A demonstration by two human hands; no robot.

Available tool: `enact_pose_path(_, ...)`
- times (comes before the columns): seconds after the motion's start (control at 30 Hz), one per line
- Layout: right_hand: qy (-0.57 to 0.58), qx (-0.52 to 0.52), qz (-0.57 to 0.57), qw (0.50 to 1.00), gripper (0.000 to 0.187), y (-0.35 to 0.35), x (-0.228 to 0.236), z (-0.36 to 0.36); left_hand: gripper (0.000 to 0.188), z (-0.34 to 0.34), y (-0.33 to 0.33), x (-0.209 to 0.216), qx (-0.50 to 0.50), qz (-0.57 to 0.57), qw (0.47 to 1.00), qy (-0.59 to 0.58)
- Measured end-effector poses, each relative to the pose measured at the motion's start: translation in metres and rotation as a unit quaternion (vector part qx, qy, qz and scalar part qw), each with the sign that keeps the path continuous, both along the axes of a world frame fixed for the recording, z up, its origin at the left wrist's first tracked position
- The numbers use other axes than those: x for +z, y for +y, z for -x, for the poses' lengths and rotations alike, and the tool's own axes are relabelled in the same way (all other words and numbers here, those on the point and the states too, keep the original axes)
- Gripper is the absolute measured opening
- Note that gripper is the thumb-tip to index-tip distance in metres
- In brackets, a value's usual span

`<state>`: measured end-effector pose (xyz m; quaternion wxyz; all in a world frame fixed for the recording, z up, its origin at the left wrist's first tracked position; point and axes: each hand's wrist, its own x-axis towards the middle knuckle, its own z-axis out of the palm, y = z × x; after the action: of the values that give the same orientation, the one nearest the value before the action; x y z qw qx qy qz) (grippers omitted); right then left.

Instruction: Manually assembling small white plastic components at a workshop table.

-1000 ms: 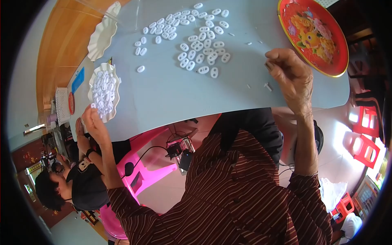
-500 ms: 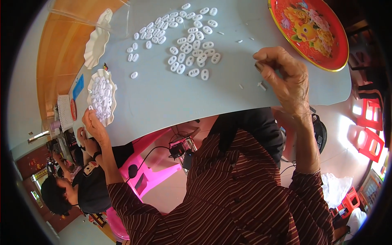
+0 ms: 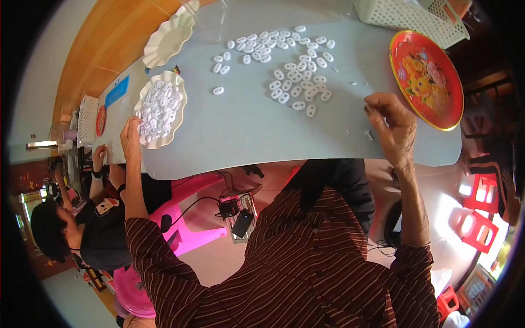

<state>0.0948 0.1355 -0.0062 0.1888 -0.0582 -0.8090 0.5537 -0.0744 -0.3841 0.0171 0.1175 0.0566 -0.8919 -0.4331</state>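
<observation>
My left hand [image 3: 131, 140] is at the near-left rim of a cream scalloped dish [image 3: 182, 104], its fingers pinched on a small white oval piece, mostly hidden by the fingertips. White oval two-holed pieces [image 3: 160, 109] are heaped in that dish. Over the right part of the grey table [image 3: 235, 136], my right hand [image 3: 395, 128] is raised with thumb and forefinger curled together; whatever they hold is too small to make out. Close to its fingers lies a small white peg-like part [image 3: 369, 135]. More of the oval pieces [image 3: 295, 76] are scattered loosely across the table's middle.
Behind the filled dish stands a second scalloped dish [image 3: 167, 41]. On the right are a red flowered tray [image 3: 402, 104] and a white perforated basket [image 3: 407, 19]. A co-worker [image 3: 117, 232] sits at left, near a pink stool [image 3: 191, 229]. Tiny white bits dot the table.
My view has shifted, so the table sits further right and the basket has come in at the top right. My left hand stays at the dish's rim; my right hand remains curled.
</observation>
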Motion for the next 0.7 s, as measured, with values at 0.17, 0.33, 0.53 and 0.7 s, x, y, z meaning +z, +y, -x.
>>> enact_pose_path(0.17,0.027,0.051,0.007,0.998,0.015,-0.041,0.007,0.007,0.031,0.004,-0.003,0.003,-0.001,0.0,1.0,-0.029)
enact_pose_path(0.33,0.028,0.154,0.01,0.988,0.012,-0.083,0.027,0.027,0.033,0.011,-0.024,-0.007,-0.028,-0.086,0.995,-0.032)
enact_pose_path(0.53,0.044,0.22,0.007,0.974,0.015,-0.124,0.025,0.06,0.031,-0.001,-0.033,-0.012,0.017,-0.146,0.988,-0.054)
enact_pose_path(0.7,0.062,0.242,-0.036,0.968,0.017,-0.148,0.024,0.094,0.03,-0.006,-0.058,-0.025,-0.001,-0.228,0.973,-0.046)
